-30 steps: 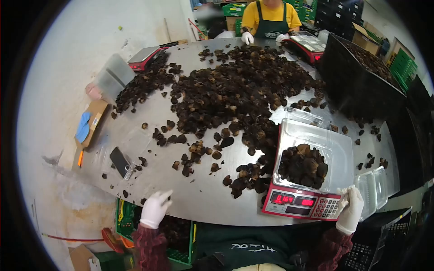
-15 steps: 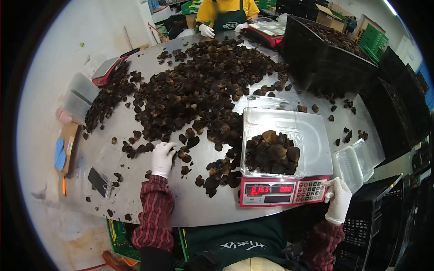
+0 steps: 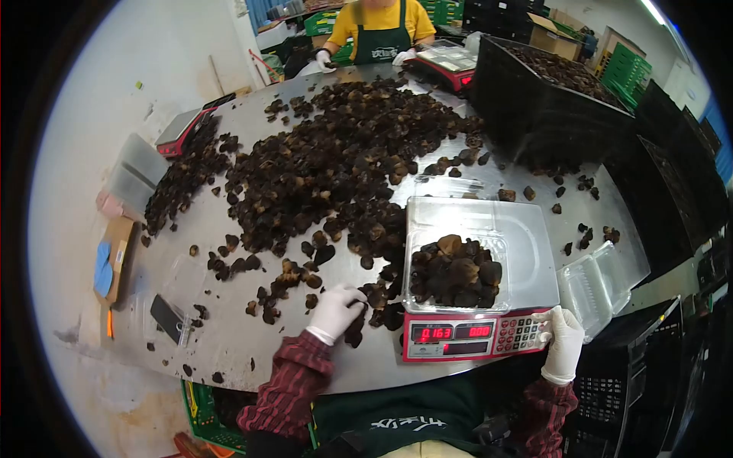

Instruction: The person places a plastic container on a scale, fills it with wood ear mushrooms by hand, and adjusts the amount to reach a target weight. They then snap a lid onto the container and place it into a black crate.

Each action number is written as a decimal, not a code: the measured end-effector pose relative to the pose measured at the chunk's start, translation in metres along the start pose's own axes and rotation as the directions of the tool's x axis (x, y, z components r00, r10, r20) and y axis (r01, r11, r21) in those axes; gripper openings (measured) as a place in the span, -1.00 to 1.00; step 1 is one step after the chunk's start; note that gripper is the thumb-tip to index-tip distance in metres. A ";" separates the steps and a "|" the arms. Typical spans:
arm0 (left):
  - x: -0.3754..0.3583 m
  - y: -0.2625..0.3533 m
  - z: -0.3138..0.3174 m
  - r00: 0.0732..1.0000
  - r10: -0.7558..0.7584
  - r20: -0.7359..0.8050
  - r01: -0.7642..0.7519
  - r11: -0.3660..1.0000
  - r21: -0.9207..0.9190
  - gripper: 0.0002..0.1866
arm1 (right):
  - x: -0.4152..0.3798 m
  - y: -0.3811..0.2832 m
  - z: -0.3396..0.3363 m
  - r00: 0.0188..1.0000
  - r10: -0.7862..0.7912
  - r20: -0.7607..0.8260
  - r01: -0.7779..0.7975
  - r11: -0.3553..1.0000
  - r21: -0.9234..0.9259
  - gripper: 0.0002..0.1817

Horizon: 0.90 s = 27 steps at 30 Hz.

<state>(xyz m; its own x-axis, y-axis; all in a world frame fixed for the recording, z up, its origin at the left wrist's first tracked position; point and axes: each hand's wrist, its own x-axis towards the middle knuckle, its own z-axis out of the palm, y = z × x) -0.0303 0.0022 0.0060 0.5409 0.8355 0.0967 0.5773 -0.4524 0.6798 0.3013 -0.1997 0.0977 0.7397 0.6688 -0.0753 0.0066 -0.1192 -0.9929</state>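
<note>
My left hand [image 3: 334,313] has reached mushroom-like pieces [image 3: 375,295] left of the digital scale [image 3: 528,248], grip indeterminate; my right hand [image 3: 565,345], apart, contacts its near-right corner; displayed weight unchanged.

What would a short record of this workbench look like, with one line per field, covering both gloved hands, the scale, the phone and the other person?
left hand: white-gloved, fingers at loose dark pieces left of the scale
right hand: white-gloved, at the scale's keypad end
digital scale: red and silver, displays read 0.163 and 0.00
clear plastic tray: on the scale, filled with dark pieces
main pile: dark brown pieces, spread across the metal table
phone: dark screen, on the table
co-worker: green apron, across the table
</note>
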 end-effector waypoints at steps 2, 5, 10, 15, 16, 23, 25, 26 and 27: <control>0.014 0.017 -0.021 0.995 -0.038 -0.090 0.025 0.989 -0.149 -0.88 | 0.000 -0.002 -0.001 1.000 0.001 -0.014 -0.001 1.000 0.008 -0.63; 0.037 0.074 -0.041 0.948 0.025 -0.316 -0.152 0.910 -0.385 -0.83 | 0.001 -0.002 0.003 1.000 -0.011 0.013 0.011 1.000 0.002 -0.65; 0.078 0.125 -0.021 0.894 0.360 -0.266 -0.411 0.896 -0.167 -0.76 | -0.006 -0.011 0.025 0.989 0.127 0.075 -0.130 0.991 0.025 -0.66; 0.094 0.126 -0.020 0.852 0.477 -0.217 -0.500 0.864 -0.066 -0.73 | -0.004 -0.007 0.018 0.987 0.147 0.067 -0.150 0.988 0.041 -0.67; 0.095 0.127 -0.023 0.876 0.393 -0.279 -0.447 0.879 -0.166 -0.75 | -0.003 -0.006 0.016 0.987 0.153 0.056 -0.155 0.987 0.044 -0.66; 0.166 0.079 0.002 0.996 -0.004 -0.089 -0.014 0.980 -0.201 -0.56 | 0.010 -0.005 0.029 0.995 0.071 0.075 -0.074 0.996 0.040 -0.65; 0.175 0.071 0.011 0.998 -0.014 -0.058 -0.025 0.781 -0.624 -0.37 | 0.012 -0.015 0.035 0.992 0.116 0.050 -0.116 0.993 0.009 -0.62; 0.174 0.073 0.009 0.997 0.016 -0.078 -0.068 0.670 -0.740 -0.29 | 0.012 -0.016 0.035 0.994 0.092 0.053 -0.093 0.996 0.018 -0.59; 0.160 0.094 0.002 0.994 -0.004 -0.110 -0.093 0.500 -0.861 -0.28 | 0.012 -0.015 0.033 0.996 0.068 0.056 -0.070 0.997 0.028 -0.56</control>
<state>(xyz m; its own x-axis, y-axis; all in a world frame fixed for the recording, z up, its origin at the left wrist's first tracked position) 0.1118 0.0929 0.0840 0.4683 0.8663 0.1736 -0.2883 -0.0358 0.9569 0.2875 -0.1655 0.1084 0.6992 0.6995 -0.1477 -0.0634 -0.1451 -0.9874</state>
